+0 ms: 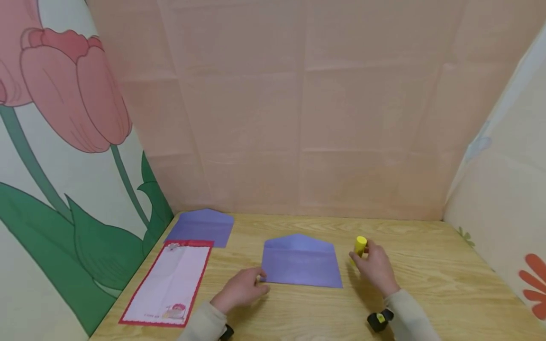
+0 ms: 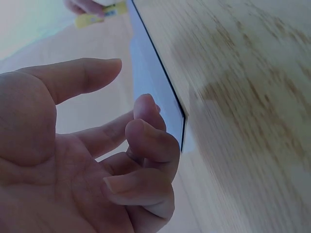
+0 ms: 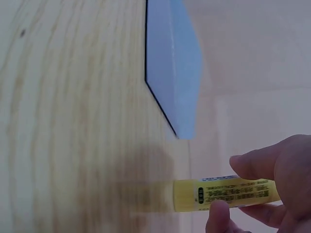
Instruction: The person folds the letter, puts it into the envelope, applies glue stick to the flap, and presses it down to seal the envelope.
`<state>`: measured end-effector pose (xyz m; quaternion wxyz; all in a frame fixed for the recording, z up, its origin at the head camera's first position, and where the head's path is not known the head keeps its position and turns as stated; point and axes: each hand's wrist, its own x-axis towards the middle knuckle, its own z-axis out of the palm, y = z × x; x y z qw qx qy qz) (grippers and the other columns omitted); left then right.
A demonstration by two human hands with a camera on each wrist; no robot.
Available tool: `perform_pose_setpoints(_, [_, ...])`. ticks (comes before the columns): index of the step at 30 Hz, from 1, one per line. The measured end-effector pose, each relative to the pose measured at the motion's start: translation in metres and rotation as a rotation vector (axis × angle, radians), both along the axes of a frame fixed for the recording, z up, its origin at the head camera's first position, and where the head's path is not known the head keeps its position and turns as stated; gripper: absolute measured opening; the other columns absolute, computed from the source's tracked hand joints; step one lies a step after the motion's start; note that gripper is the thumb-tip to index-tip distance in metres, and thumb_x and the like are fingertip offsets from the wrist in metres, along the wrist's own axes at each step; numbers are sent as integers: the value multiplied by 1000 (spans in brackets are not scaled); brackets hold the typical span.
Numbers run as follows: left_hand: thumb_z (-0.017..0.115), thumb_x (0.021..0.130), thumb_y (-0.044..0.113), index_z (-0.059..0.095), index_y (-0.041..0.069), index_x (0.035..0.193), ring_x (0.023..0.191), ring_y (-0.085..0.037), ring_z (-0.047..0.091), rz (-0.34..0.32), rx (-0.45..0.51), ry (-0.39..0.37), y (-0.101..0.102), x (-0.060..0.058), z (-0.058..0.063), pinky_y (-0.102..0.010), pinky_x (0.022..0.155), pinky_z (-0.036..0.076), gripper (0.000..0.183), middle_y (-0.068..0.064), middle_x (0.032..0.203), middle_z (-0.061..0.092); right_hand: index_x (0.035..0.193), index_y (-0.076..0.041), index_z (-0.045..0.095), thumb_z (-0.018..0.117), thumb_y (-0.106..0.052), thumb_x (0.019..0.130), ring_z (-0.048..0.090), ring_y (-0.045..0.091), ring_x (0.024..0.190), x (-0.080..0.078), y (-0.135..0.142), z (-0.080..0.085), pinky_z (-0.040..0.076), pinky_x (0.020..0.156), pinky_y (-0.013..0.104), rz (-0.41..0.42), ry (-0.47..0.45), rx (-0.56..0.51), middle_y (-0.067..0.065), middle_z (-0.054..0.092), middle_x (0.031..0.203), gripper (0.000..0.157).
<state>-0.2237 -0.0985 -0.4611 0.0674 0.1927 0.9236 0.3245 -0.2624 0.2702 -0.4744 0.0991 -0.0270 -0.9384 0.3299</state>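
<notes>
A yellow glue stick stands upright in my right hand, pinched between thumb and fingers. Its printed label shows in the right wrist view, where the glue stick lies across the frame with its base toward the table. My left hand is at the lower left corner of a purple envelope, whose pointed flap lies unfolded toward the back. In the left wrist view the left hand has its fingers loosely bent and its thumb apart, with nothing held; the fingertips are right by the envelope's edge.
At the back left lies a second purple envelope. A red-bordered sheet of letter paper overlaps its near edge. The wooden table meets a pink-draped wall at the back and a tulip-printed wall on the left.
</notes>
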Motion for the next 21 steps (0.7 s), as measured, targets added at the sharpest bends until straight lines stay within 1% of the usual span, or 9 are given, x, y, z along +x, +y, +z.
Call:
perform_pose_setpoints(3, [70,89,23,67,0,112,56,-10,51,-8,9,-10,0,0,1,-30,58,43,33,2,73,57,124,15,50,63,-23,96,56,52,109,-1,1,-3,49,87,60,-2,-10,-4,39,53,121,49])
perform_pose_setpoints(6, [70,89,23,67,0,114,56,-9,51,-8,10,-6,0,0,1,-30,59,43,34,3,72,58,120,14,53,62,-24,97,58,49,106,0,1,-3,50,84,58,-6,-12,-7,38,54,120,46])
perform_pose_setpoints(10, [71,89,23,68,0,115,58,-8,51,-12,20,18,2,0,2,-29,59,44,35,3,72,58,111,8,59,64,-27,96,61,45,101,1,0,0,51,81,56,0,21,11,36,58,118,39])
perform_pose_setpoints(12, [71,89,24,68,0,114,59,-7,51,-19,34,23,4,0,3,-29,58,44,35,3,72,59,107,5,61,66,-28,95,63,41,95,3,-3,2,52,77,53,5,43,25,35,60,117,36])
perform_pose_setpoints(14, [71,90,23,68,0,114,61,-6,51,-30,56,22,5,0,4,-27,59,44,34,4,74,59,105,3,61,68,-30,94,64,33,83,6,-7,5,53,69,47,10,58,37,33,63,116,35])
perform_pose_setpoints(17, [70,91,20,68,0,115,64,-5,52,-58,114,9,9,0,5,-25,60,45,31,4,76,59,106,3,62,70,-31,93,60,22,67,11,-16,12,50,56,37,23,70,43,33,64,115,37])
perform_pose_setpoints(19, [70,92,17,67,-1,115,66,-5,52,-82,159,13,12,-1,5,-24,62,46,29,3,79,60,106,4,63,71,-30,92,57,18,62,15,-23,17,47,52,32,36,81,49,31,66,112,38])
perform_pose_setpoints(21, [69,92,14,68,-1,114,67,-4,53,-99,200,22,15,-3,6,-23,63,47,27,3,80,61,105,4,64,73,-28,91,57,16,62,18,-31,22,47,52,31,54,101,53,27,69,106,37])
